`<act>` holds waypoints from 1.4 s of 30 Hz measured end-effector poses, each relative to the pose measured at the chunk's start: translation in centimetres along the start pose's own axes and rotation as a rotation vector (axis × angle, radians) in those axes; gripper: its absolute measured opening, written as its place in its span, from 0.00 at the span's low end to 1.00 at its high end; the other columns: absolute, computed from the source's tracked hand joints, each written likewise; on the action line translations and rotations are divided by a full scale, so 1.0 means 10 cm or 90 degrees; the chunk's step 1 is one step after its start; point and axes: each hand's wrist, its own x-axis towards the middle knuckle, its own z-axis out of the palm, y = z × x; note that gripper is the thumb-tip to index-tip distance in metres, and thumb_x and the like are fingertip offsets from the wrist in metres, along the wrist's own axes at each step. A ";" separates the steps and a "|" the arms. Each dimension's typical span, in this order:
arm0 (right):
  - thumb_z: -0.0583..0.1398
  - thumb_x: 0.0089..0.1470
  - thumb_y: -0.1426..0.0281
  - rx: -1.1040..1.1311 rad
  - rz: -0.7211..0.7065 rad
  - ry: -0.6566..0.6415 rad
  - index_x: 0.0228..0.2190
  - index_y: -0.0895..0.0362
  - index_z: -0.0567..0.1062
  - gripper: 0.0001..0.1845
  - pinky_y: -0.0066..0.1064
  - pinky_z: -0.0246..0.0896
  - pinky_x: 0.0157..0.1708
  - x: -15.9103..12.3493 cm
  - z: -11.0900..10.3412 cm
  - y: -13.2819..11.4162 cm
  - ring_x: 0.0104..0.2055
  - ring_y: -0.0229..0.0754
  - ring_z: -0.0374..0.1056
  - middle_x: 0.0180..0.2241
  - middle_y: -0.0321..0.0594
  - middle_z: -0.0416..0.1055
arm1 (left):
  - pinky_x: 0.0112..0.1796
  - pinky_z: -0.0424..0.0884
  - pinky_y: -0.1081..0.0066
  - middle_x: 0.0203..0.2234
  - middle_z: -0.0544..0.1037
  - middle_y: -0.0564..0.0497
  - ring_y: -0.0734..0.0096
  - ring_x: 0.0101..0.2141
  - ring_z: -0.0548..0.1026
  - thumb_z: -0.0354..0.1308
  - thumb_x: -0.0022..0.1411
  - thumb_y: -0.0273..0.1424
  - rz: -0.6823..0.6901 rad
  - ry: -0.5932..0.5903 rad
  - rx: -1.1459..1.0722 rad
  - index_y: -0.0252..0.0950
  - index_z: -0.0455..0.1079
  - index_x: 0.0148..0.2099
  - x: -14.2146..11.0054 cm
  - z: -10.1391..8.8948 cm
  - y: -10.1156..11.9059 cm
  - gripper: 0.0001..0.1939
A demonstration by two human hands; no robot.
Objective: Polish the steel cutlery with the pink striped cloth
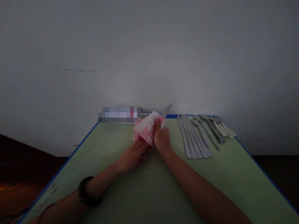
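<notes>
A table knife point(167, 110) points up and away from me, its blade tip sticking out past a pink and white cloth point(147, 124). My right hand point(162, 138) is closed on the cloth, thumb on top, where it wraps the blade. Lower down, my left hand point(135, 155) is closed around the knife's handle end, of which a small shiny bit shows between the fingers. The cloth covers the middle of the knife and hangs over part of my left fingers.
On the right of the green table point(149, 193) lie several table knives point(193, 141) in a fan. Beside them are spoons point(199, 124) and white-handled cutlery point(224, 129). A blurred-out box-like object point(120, 114) sits at the back left, against the wall point(149, 56).
</notes>
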 end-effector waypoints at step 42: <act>0.53 0.55 0.68 0.717 0.095 -0.087 0.18 0.57 0.61 0.15 0.21 0.39 0.12 0.60 -0.86 -0.47 0.11 0.27 0.44 0.11 0.25 0.53 | 0.28 0.61 0.75 0.26 0.73 0.55 0.75 0.26 0.67 0.43 0.68 0.38 0.130 -0.183 0.244 0.40 0.64 0.56 -0.15 -0.06 0.13 0.19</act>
